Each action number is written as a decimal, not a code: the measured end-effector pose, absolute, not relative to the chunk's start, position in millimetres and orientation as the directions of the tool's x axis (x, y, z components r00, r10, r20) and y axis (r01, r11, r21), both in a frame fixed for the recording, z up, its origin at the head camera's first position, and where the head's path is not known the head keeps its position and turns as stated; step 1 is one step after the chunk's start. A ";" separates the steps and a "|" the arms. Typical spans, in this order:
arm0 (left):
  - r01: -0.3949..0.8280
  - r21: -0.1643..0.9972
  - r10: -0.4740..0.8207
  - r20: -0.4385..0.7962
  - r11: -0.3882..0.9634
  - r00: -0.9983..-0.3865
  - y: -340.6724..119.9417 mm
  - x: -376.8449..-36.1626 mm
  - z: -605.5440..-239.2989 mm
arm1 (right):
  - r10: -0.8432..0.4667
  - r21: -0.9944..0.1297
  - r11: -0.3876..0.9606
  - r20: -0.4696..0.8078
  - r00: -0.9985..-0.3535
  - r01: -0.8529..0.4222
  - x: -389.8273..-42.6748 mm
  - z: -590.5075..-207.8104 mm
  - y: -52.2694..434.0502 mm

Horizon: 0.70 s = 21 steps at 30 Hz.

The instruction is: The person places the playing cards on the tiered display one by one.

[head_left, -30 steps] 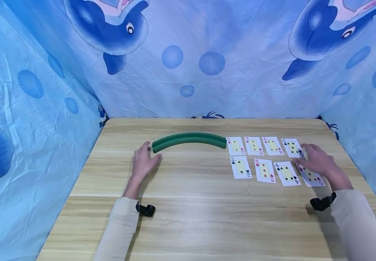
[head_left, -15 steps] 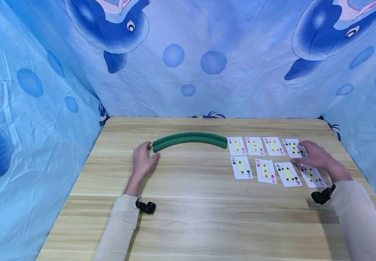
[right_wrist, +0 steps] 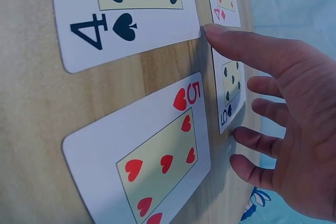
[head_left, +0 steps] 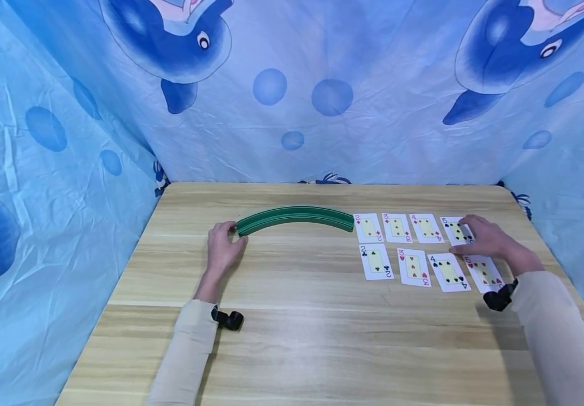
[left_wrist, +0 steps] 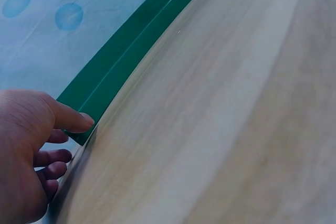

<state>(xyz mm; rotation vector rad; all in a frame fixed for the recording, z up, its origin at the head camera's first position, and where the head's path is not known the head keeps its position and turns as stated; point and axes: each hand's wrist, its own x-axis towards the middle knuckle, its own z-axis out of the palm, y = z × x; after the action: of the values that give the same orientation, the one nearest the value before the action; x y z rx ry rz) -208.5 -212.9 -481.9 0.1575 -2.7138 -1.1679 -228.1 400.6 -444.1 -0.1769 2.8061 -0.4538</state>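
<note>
Head view, cards: eight playing cards lie face up in two rows of four at 3 o'clock on the table (head_left: 292,349).
Far row: two of diamonds (head_left: 368,226), three of diamonds (head_left: 396,226), four of diamonds (head_left: 426,227), five of clubs (head_left: 454,230).
Near row: two of clubs (head_left: 375,261), three of hearts (head_left: 413,266), four of spades (head_left: 448,271), five of hearts (head_left: 483,273).
Green holder: one curved green card holder (head_left: 294,217) lies at 12 o'clock, its right end just beside the two of diamonds.
Left hand: the left hand (head_left: 222,248) is at 9 o'clock of the holder; its thumb touches the holder's left end, the other fingers are loosely bent and grip nothing.
Right hand: the right hand (head_left: 487,239) is spread over the five of clubs, fingers straight and apart, holding nothing; if the tips touch the card, I cannot tell.
Hands, count: two, both with cream sleeves and one black wrist mount each.
Surface: one light wooden table with grain lines.
Room: blue cloth (head_left: 322,84) with dolphin figures and bubbles hangs on three sides.
</note>
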 end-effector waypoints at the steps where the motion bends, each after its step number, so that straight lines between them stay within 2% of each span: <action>1: -0.019 0.733 -0.168 0.131 0.680 -0.977 -213.1 -209.2 -482.3 | -0.168 -0.325 0.943 -0.263 -0.950 -0.077 -228.9 -444.2 401.0; 15: 0.038 0.785 -0.193 0.199 0.618 -0.961 -216.1 -212.3 -486.4 | -0.173 -0.306 0.948 -0.272 -0.947 -0.085 -233.3 -446.7 401.7; 21: 0.014 0.799 -0.196 0.164 0.601 -0.967 -214.7 -213.4 -486.8 | -0.182 -0.326 0.941 -0.265 -0.947 -0.089 -235.3 -447.5 403.0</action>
<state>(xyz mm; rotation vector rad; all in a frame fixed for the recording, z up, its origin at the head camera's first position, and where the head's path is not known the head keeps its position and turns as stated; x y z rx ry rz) -213.4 -214.7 -486.8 0.1504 -2.5933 -1.2984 -235.3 403.0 -447.5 -0.1999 2.8025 -0.4512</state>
